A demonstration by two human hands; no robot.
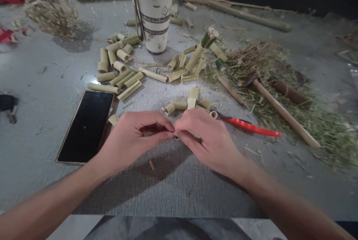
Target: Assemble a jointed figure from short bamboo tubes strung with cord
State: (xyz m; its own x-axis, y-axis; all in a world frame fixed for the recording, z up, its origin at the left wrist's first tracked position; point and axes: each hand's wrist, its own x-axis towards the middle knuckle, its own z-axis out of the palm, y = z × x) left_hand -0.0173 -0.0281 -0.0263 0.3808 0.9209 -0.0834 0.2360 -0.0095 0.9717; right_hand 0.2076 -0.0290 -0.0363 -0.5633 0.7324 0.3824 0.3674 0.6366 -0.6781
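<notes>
Fingertips together, my left hand (140, 135) and my right hand (207, 135) meet above the table. Both pinch one small piece (176, 136), pale with a dark round end; the fingers hide most of it, so I cannot make out its kind. Just beyond my hands lie short cut bamboo-like stalk pieces (179, 105), with one upright pale piece (192, 96) among them. A small hollow tube end (213, 114) shows beside my right hand. Red-handled scissors or snips (251, 127) rest to its right, their tip hidden. A thin sliver (151, 164) lies below my left hand.
A dark-screened phone (86, 124) lies left of my left hand. Several cut stalk pieces (120, 68) surround a patterned white cup (156, 16). A wooden-handled tool (288, 115) lies on green shavings (316, 120) at right. A woven ball (52, 10) sits back left.
</notes>
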